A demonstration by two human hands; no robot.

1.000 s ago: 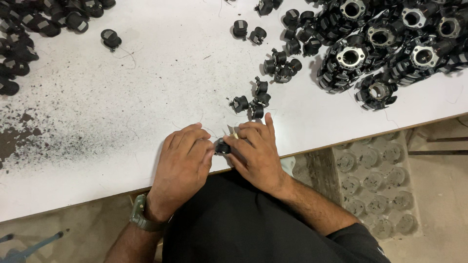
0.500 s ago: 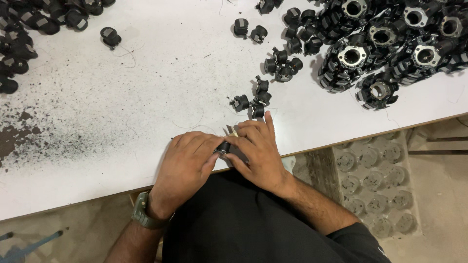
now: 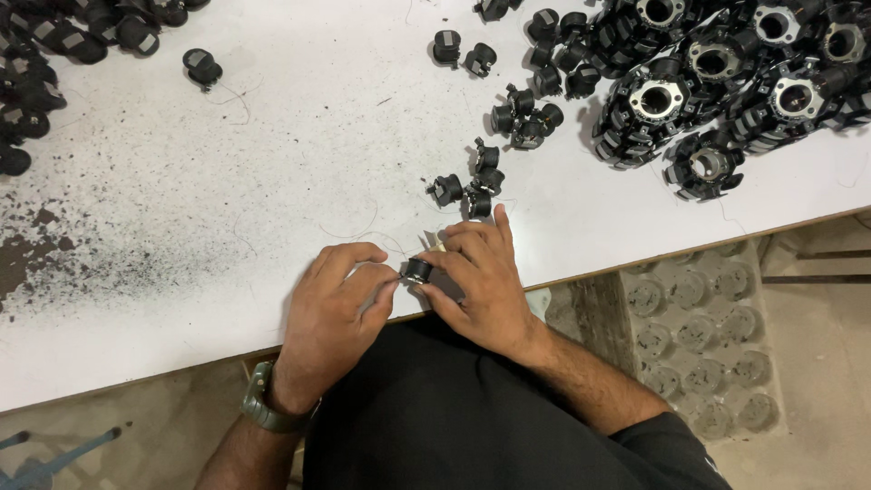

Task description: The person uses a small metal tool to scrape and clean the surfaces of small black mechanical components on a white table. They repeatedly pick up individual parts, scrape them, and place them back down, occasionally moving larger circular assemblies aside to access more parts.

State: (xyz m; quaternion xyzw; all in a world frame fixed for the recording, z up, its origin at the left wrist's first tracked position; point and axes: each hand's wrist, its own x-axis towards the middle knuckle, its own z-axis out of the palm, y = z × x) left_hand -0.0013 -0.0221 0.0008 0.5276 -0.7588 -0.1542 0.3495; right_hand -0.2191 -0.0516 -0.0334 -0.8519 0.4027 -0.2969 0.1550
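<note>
A small black ring-shaped part (image 3: 416,269) sits pinched between the two hands, just above the near edge of the white bench (image 3: 272,181), close to the person's body. The left hand (image 3: 334,304) closes on it from one side with thumb and forefinger tips, the other fingers curled loosely; the right hand (image 3: 481,281) closes on it from the other side, its fingers half folded over the part, so both hands have a closed grip on the same piece and most of it is hidden. A fine wire (image 3: 367,234) curls on the bench just beyond the grip and seems to run toward the part, though whether it is attached I cannot tell. To work the piece well, it looks wise to keep it held by the fingertips only, wrists resting on the bench edge, and to turn it steadily so that the thin wire neither kinks nor slips off; a hard squeeze could shift it out of line. Just past the right hand lies a little cluster of similar black parts (image 3: 467,186), with more of them (image 3: 526,113) further out. Far beyond and to the right of the grip is a heap of larger black round assemblies with pale metal centres (image 3: 717,82). Far to the left, more dark pieces (image 3: 54,41) crowd the bench corner, and dark grit (image 3: 54,245) speckles the surface. A green wristwatch (image 3: 263,410) is on the left wrist.
</note>
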